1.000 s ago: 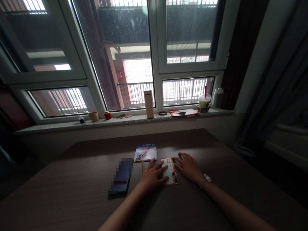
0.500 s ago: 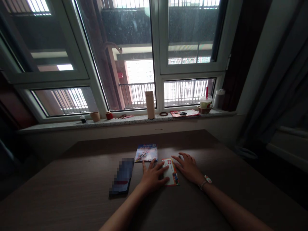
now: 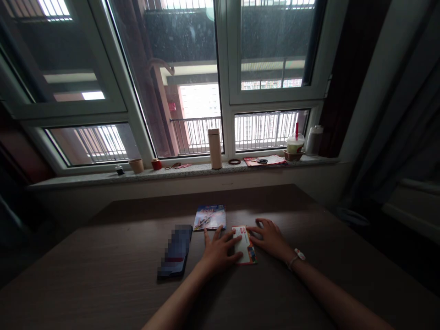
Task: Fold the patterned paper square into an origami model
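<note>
A white printed card with orange and blue trim (image 3: 244, 250) lies flat on the brown table (image 3: 113, 256) in the head view. My left hand (image 3: 220, 250) rests with fingers spread, its fingertips and thumb over the card's left side. At the card's upper right edge is my right hand (image 3: 270, 237), fingers apart and slightly bent, with a bracelet (image 3: 298, 255) on the wrist. Beyond my left fingertips lies a blue and white picture booklet (image 3: 210, 217). To the left of my left hand is a dark, partly pixelated phone-like object (image 3: 176, 254).
Along the window sill (image 3: 187, 173) stand a tan bottle (image 3: 215, 149), a paper cup (image 3: 136, 165), a drink cup with a red straw (image 3: 294, 144) and a grey-white bottle (image 3: 313, 141). Scissors (image 3: 262, 161) lie on red-edged papers (image 3: 275, 160). A curtain hangs at the right.
My right fingertips have shifted slightly toward the card's upper right edge. My left hand stays spread over the card. The view has moved very slightly.
</note>
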`<state>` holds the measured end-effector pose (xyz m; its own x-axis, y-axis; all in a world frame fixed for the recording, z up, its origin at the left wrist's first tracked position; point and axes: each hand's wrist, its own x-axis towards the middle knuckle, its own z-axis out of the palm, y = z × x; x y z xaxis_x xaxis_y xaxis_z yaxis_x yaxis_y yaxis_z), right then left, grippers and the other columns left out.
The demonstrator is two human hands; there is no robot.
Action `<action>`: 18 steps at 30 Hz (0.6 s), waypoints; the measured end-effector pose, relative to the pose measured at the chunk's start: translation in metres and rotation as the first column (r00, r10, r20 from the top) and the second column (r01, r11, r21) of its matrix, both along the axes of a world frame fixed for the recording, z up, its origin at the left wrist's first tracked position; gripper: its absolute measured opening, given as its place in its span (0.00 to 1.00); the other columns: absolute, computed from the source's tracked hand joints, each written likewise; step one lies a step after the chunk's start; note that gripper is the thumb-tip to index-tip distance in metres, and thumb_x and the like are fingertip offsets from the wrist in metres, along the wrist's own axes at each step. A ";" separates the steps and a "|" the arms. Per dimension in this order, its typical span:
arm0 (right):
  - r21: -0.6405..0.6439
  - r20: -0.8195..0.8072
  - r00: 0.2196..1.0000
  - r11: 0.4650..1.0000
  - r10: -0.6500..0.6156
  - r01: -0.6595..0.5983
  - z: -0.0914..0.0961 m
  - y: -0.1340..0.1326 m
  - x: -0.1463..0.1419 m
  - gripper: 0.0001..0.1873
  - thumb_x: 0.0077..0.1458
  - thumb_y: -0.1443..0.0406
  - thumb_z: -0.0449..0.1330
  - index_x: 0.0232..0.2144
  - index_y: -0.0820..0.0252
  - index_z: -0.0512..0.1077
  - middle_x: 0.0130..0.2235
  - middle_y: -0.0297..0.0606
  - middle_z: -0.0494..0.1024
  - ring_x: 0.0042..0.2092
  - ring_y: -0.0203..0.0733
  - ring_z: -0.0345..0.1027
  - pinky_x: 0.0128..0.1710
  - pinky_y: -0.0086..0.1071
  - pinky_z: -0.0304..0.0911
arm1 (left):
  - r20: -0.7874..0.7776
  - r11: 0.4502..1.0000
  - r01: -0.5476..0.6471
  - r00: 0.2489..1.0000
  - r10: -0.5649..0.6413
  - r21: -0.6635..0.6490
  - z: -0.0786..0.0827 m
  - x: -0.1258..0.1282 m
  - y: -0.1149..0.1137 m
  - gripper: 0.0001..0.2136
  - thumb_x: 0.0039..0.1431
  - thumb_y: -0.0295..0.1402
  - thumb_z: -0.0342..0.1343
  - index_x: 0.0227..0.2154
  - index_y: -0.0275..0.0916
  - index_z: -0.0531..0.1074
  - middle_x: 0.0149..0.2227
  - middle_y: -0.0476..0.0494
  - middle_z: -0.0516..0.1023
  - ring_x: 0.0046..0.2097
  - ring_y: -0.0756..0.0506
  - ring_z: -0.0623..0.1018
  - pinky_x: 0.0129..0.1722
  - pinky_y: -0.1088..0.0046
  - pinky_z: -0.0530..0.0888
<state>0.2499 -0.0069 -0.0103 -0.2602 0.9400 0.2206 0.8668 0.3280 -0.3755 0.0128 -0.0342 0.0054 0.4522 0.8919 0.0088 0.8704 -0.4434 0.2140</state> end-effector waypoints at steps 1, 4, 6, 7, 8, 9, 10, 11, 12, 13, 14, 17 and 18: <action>-0.012 0.000 1.000 1.000 0.005 -0.005 0.000 0.001 0.001 0.21 0.57 0.48 0.55 0.52 0.35 0.70 0.59 0.38 0.63 0.62 0.52 0.53 0.63 0.50 0.43 | -0.004 1.000 -0.001 1.000 0.001 0.001 0.000 0.000 0.000 0.26 0.60 0.57 0.47 0.61 0.66 0.57 0.67 0.57 0.56 0.68 0.27 0.45 0.55 0.30 0.24; -0.051 0.006 1.000 0.998 0.027 -0.026 -0.002 0.003 0.005 0.23 0.55 0.47 0.57 0.53 0.35 0.70 0.60 0.38 0.62 0.63 0.53 0.51 0.64 0.50 0.42 | -0.003 1.000 -0.002 1.000 0.002 0.005 0.000 0.000 0.000 0.26 0.59 0.58 0.46 0.60 0.67 0.57 0.67 0.58 0.56 0.68 0.28 0.45 0.55 0.30 0.24; -0.068 0.006 0.999 0.997 0.047 -0.047 -0.002 0.005 0.008 0.25 0.53 0.46 0.58 0.53 0.35 0.69 0.61 0.38 0.61 0.63 0.53 0.51 0.64 0.50 0.42 | 0.007 1.000 -0.003 1.000 0.003 0.003 0.000 0.000 0.000 0.26 0.59 0.58 0.47 0.60 0.68 0.57 0.67 0.59 0.57 0.68 0.28 0.46 0.55 0.30 0.23; -0.071 0.005 0.998 0.996 0.058 -0.057 -0.002 0.005 0.009 0.25 0.53 0.45 0.58 0.53 0.35 0.69 0.61 0.38 0.61 0.63 0.53 0.51 0.64 0.49 0.42 | 0.013 1.000 -0.003 1.000 0.003 0.001 -0.001 0.000 0.000 0.26 0.59 0.58 0.47 0.60 0.68 0.57 0.66 0.59 0.57 0.68 0.28 0.46 0.55 0.31 0.22; -0.074 0.004 0.998 0.995 0.068 -0.068 -0.002 0.005 0.010 0.26 0.52 0.45 0.58 0.54 0.36 0.69 0.62 0.38 0.61 0.63 0.53 0.51 0.64 0.49 0.43 | 0.018 1.000 -0.004 1.000 0.004 0.000 -0.001 0.000 0.001 0.26 0.59 0.58 0.47 0.60 0.68 0.58 0.66 0.59 0.57 0.68 0.28 0.46 0.55 0.31 0.22; -0.078 0.004 0.997 0.994 0.079 -0.078 -0.002 0.005 0.011 0.27 0.51 0.45 0.59 0.54 0.36 0.69 0.62 0.39 0.60 0.64 0.54 0.51 0.64 0.49 0.43 | 0.019 1.000 -0.005 1.000 0.005 -0.001 -0.001 0.000 0.001 0.26 0.59 0.58 0.47 0.60 0.68 0.58 0.66 0.59 0.57 0.68 0.28 0.46 0.55 0.31 0.22; -0.085 0.004 0.996 0.993 0.088 -0.088 -0.001 0.005 0.012 0.28 0.51 0.44 0.59 0.54 0.36 0.68 0.62 0.39 0.60 0.64 0.54 0.50 0.64 0.49 0.42 | 0.019 1.000 -0.006 1.000 0.006 0.001 -0.001 0.000 0.001 0.26 0.59 0.59 0.47 0.60 0.68 0.58 0.66 0.59 0.57 0.68 0.28 0.46 0.55 0.31 0.22; -0.095 0.005 0.995 0.991 0.097 -0.096 -0.001 0.005 0.013 0.30 0.50 0.43 0.59 0.55 0.37 0.68 0.63 0.39 0.59 0.64 0.55 0.50 0.64 0.49 0.42 | 0.016 1.000 -0.008 1.000 0.008 0.002 -0.001 0.000 0.001 0.26 0.59 0.59 0.47 0.60 0.68 0.57 0.66 0.59 0.57 0.68 0.28 0.46 0.55 0.31 0.22; -0.106 0.006 0.994 0.989 0.106 -0.104 0.000 0.004 0.014 0.31 0.49 0.43 0.59 0.55 0.37 0.68 0.64 0.39 0.58 0.65 0.55 0.49 0.65 0.50 0.41 | 0.012 1.000 -0.009 1.000 0.009 0.004 -0.001 -0.001 0.001 0.26 0.58 0.59 0.46 0.60 0.68 0.57 0.66 0.59 0.58 0.68 0.28 0.46 0.54 0.31 0.22; -0.120 0.009 0.994 0.987 0.113 -0.112 0.001 0.004 0.015 0.32 0.48 0.42 0.60 0.56 0.37 0.67 0.64 0.39 0.57 0.65 0.56 0.48 0.65 0.51 0.39 | 0.011 1.000 -0.010 1.000 0.010 0.006 -0.001 -0.001 0.001 0.26 0.58 0.59 0.46 0.60 0.68 0.57 0.66 0.59 0.58 0.68 0.28 0.46 0.54 0.31 0.21; -0.135 0.013 0.993 0.984 0.121 -0.118 0.001 0.003 0.016 0.34 0.47 0.42 0.60 0.56 0.38 0.66 0.65 0.40 0.56 0.66 0.56 0.46 0.65 0.51 0.38 | 0.012 1.000 -0.009 1.000 0.009 0.008 -0.001 -0.001 0.001 0.26 0.58 0.59 0.46 0.60 0.69 0.57 0.66 0.59 0.58 0.68 0.28 0.46 0.54 0.31 0.21; -0.187 0.026 0.990 0.973 0.139 -0.132 0.003 0.001 0.018 0.40 0.44 0.42 0.62 0.59 0.39 0.63 0.67 0.40 0.52 0.68 0.57 0.40 0.66 0.53 0.32 | 0.028 1.000 -0.005 1.000 0.005 0.019 -0.003 -0.001 0.001 0.26 0.58 0.60 0.46 0.59 0.69 0.58 0.66 0.61 0.58 0.68 0.29 0.47 0.54 0.31 0.20; -0.206 0.027 0.989 0.969 0.144 -0.136 0.004 0.000 0.018 0.42 0.43 0.41 0.62 0.60 0.39 0.61 0.68 0.41 0.50 0.69 0.58 0.38 0.66 0.53 0.31 | 0.033 1.000 -0.004 0.999 0.003 0.023 -0.003 -0.001 0.002 0.26 0.58 0.60 0.46 0.59 0.69 0.58 0.66 0.61 0.59 0.68 0.29 0.47 0.54 0.31 0.20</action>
